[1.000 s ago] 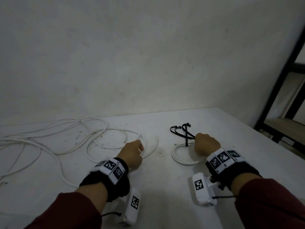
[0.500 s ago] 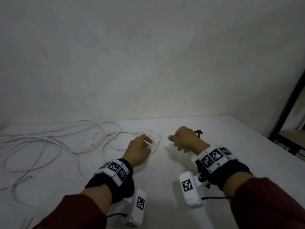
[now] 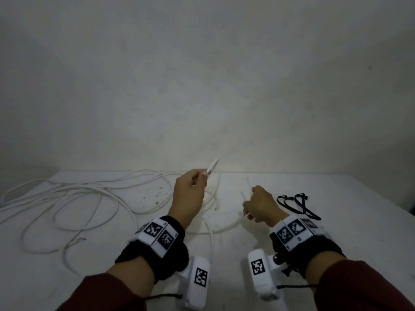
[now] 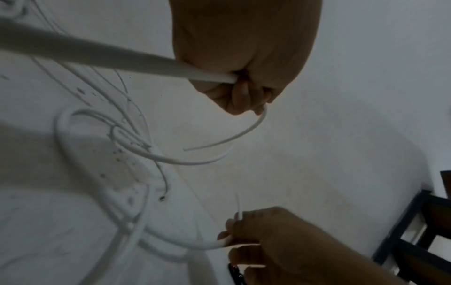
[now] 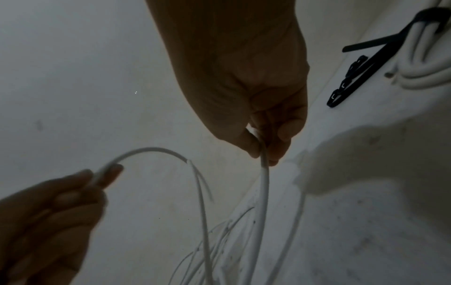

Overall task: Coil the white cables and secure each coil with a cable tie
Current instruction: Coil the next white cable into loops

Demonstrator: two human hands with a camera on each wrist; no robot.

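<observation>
From the head view, the left hand (image 3: 189, 194) is raised above the bench (image 3: 336, 221) and pinches the white cable (image 3: 212, 166) near its end; the right hand (image 3: 261, 206) grips another part. Black cable ties (image 3: 296, 204) lie beside it.

The left wrist view shows the cable passing through the closed fingers (image 4: 244, 96).

The right wrist view shows a tied coil (image 5: 424, 63) near the ties

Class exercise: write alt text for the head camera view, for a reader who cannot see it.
Two hands hold one white cable above a white table: left hand lifts its end, right hand pinches lower. Loose cables lie left, black cable ties right.
</observation>
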